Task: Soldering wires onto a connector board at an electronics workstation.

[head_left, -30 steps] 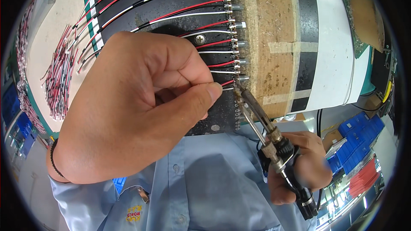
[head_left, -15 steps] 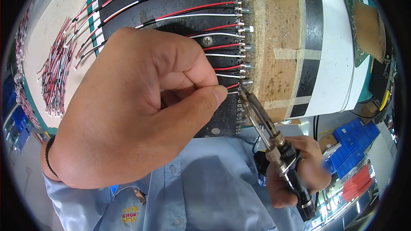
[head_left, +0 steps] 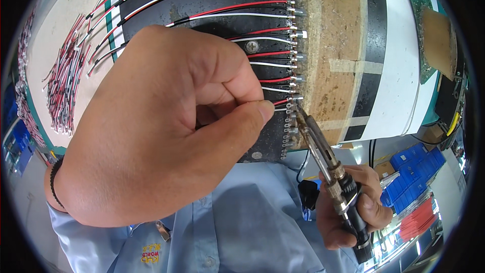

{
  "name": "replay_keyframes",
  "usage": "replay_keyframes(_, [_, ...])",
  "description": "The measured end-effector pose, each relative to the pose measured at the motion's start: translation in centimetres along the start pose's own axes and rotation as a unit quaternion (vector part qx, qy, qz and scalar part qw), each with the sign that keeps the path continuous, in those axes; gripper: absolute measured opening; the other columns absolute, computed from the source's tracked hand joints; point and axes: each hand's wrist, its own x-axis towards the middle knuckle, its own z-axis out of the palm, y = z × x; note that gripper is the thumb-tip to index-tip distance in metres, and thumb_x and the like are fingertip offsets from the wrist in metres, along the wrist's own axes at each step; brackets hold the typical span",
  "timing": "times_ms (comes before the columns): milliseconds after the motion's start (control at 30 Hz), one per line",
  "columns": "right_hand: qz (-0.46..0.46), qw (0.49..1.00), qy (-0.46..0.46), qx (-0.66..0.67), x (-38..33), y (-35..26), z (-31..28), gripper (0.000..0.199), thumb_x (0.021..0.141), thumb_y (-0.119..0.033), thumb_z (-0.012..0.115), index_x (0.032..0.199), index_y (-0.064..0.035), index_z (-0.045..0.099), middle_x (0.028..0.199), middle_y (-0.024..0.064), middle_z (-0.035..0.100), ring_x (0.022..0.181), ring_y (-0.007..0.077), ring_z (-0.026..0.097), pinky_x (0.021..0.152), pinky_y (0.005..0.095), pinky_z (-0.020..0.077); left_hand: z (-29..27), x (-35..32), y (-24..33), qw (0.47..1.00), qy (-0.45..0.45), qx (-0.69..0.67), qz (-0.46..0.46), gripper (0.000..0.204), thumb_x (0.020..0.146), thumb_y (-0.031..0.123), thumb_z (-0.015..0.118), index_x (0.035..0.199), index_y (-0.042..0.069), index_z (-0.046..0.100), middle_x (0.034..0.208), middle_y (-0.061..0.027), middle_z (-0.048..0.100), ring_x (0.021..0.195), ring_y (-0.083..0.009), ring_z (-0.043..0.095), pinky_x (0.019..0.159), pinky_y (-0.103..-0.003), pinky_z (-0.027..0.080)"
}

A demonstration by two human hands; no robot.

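My left hand (head_left: 172,121) is closed, thumb and forefinger pinching a thin two-core wire (head_left: 280,102) with a red and a white strand. The red strand's end lies at a small metal connector (head_left: 297,98) on the edge of the black board (head_left: 265,136). In my right hand (head_left: 374,207) is a black-handled soldering iron (head_left: 348,192), with a thin metal tube running alongside its barrel. Its tip stands just below and right of that connector; whether they touch I cannot tell. Most of the held wire is hidden behind my left hand.
Above my left hand, several red-and-white wires (head_left: 242,7) run across the board to a row of connectors. A loose bundle of wires (head_left: 63,86) lies at the left. Beyond the brown taped strip (head_left: 336,35) are a white sheet (head_left: 404,71) and a green circuit board (head_left: 422,30).
The soldering iron's tip has shifted right, slightly away from the wire end. My left hand keeps its pinch on the wire. The whole view has slid a little, the board now appearing farther right.
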Motion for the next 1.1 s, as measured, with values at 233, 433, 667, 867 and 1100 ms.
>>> replay_keyframes(233, [-0.009, 1.0, 0.019, 0.015, -0.07, -0.09, -0.13, 0.06, 0.093, -0.057, 0.055, 0.124, -0.0063, 0.048, 0.081, 0.0232, 0.063, 0.059, 0.0273, 0.061, 0.05, 0.0323, 0.0474, -0.11, -0.15, 0.11, 1.0, -0.001, 0.016, -0.005, 0.01, 0.09, 0.004, 0.067, 0.085, -0.005, 0.064, 0.072, -0.0093, 0.067, 0.063, -0.0099, 0.064, 0.058, -0.022, 0.051])
replay_keyframes(433, [-0.034, 0.998, 0.033, 0.029, -0.09, 0.26, 0.26, 0.055, 0.092, -0.053, 0.058, 0.117, -0.0033, 0.051, 0.075, 0.0195, 0.062, 0.059, 0.0274, 0.062, 0.05, 0.0331, 0.0453, -0.44, 0.19, 0.06, 0.999, -0.017, 0.006, -0.031, 0.01, 0.089, 0.004, 0.068, 0.084, -0.004, 0.065, 0.071, -0.0091, 0.067, 0.063, -0.0092, 0.063, 0.058, -0.022, 0.051])
replay_keyframes(667, [-0.045, 0.999, 0.013, 0.016, 0.4, 0.55, 0.38, 0.053, 0.092, -0.049, 0.059, 0.113, -0.0015, 0.051, 0.064, 0.013, 0.058, 0.06, 0.028, 0.064, 0.052, 0.035, 0.0455, 0.1, -0.15, -0.42, 1.0, 0.009, 0.015, 0.024, 0.009, 0.088, 0.002, 0.068, 0.084, -0.004, 0.065, 0.071, -0.0084, 0.066, 0.063, -0.0091, 0.064, 0.058, -0.021, 0.051])
replay_keyframes(867, [-0.057, 0.998, 0.018, 0.017, 0.3, 0.79, 0.5, 0.054, 0.092, -0.05, 0.059, 0.113, -0.0009, 0.051, 0.064, 0.0138, 0.058, 0.058, 0.0282, 0.063, 0.052, 0.0358, 0.0461, 0.03, -0.18, -0.4, 1.0, 0.006, 0.013, 0.023, 0.008, 0.088, 0.001, 0.068, 0.083, -0.005, 0.064, 0.072, -0.0084, 0.066, 0.064, -0.0093, 0.064, 0.058, -0.021, 0.052])
replay_keyframes(1100, [-0.051, 0.998, 0.007, 0.025, 0.41, 0.81, 0.33, 0.054, 0.092, -0.05, 0.059, 0.114, -0.0012, 0.05, 0.062, 0.0136, 0.058, 0.055, 0.0277, 0.062, 0.051, 0.0347, 0.0459, 0.16, -0.12, -0.35, 0.999, 0.01, 0.02, 0.026, 0.008, 0.088, 0.001, 0.068, 0.083, -0.005, 0.064, 0.072, -0.0084, 0.066, 0.064, -0.0092, 0.065, 0.058, -0.021, 0.052])
